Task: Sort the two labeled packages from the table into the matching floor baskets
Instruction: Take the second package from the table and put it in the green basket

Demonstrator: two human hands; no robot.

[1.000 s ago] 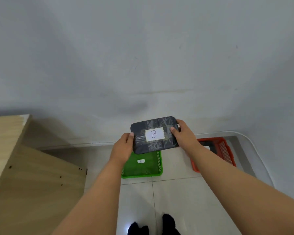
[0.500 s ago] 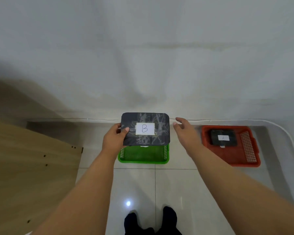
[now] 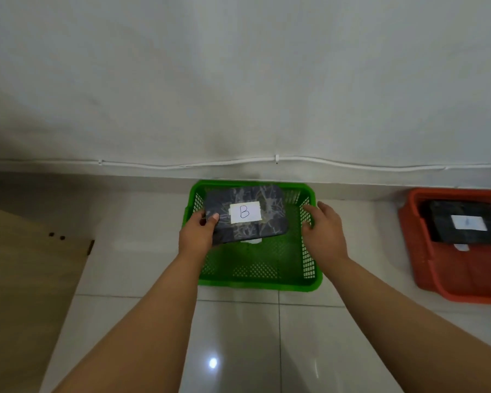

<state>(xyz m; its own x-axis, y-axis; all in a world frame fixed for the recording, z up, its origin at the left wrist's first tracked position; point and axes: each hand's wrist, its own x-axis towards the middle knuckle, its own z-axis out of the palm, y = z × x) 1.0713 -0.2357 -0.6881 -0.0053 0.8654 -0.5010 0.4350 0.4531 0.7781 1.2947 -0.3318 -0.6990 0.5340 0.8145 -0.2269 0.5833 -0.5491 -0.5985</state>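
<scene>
At the far left, the light wooden table (image 3: 26, 273) fills the lower corner, its side panel showing two small dark holes. Beside it the white tiled floor (image 3: 238, 336) runs up to a pale wall (image 3: 238, 80), where a thin white cable (image 3: 338, 163) is clipped along the base. The left hand (image 3: 197, 235) grips the left edge of the dark package marked B (image 3: 245, 212), thumb pressed on its top face and fingers hidden beneath. The package hangs tilted over the back half of the green basket (image 3: 267, 276), partly covering a small white tag on the basket's bottom. The right hand (image 3: 322, 231) is empty, its fingers loosely spread and apart from the package, hovering at the basket's right wall; whether it touches the rim is unclear. Further right, well apart, the red basket (image 3: 437, 279) holds a second dark package (image 3: 462, 222), lying flat with a white label whose letter is too blurred to read.
</scene>
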